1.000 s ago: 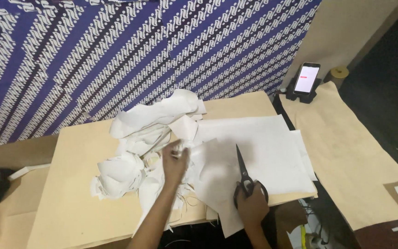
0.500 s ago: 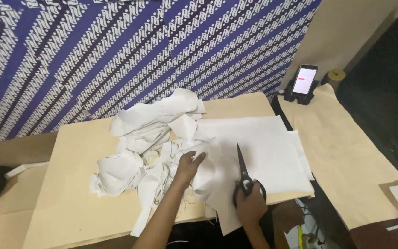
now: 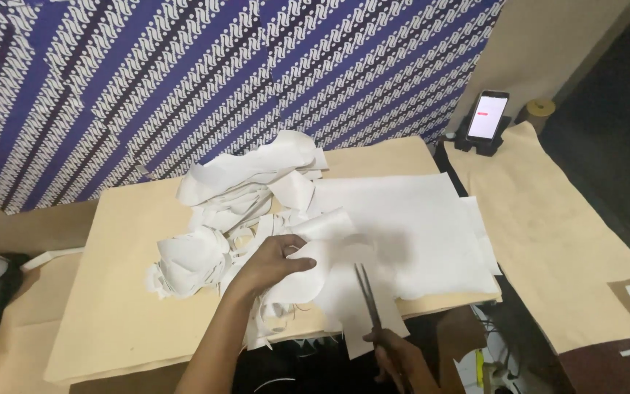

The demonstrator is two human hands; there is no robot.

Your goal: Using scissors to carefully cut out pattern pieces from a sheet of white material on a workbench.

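Left hand (image 3: 275, 261) is closed on a curled piece of white paper (image 3: 308, 266), thumb on top, fingers under it, lifting its edge off the heap just in front of the person. Right hand (image 3: 397, 357) grips the handles of dark metal scissors (image 3: 367, 299) at the bottom edge of the view (fingers partly cut off by the frame); blades point up and away from the person, lying over the paper, tip just right of the left thumb. Blades look nearly together, hard to tell exactly.

The held paper sits at the near edge of the flat tan cardboard-covered desk (image 3: 118, 321), hanging slightly past it. To the left and behind it, a pile of crumpled white paper offcuts (image 3: 220, 219), touching the held piece. To the right, a stack of flat white paper sheets (image 3: 410, 226) lying square on the desk, its left side under the held piece.

Behind the desk hangs a blue and white patterned cloth (image 3: 205, 80) covering the wall. Right of the desk, a large brown paper sheet (image 3: 555, 241) lies on a lower surface, well apart from the hands. At its far end, 1 lit smartphone (image 3: 487, 117) stands tilted in a black holder, with a yellowish tape roll (image 3: 541, 108) just beside it.
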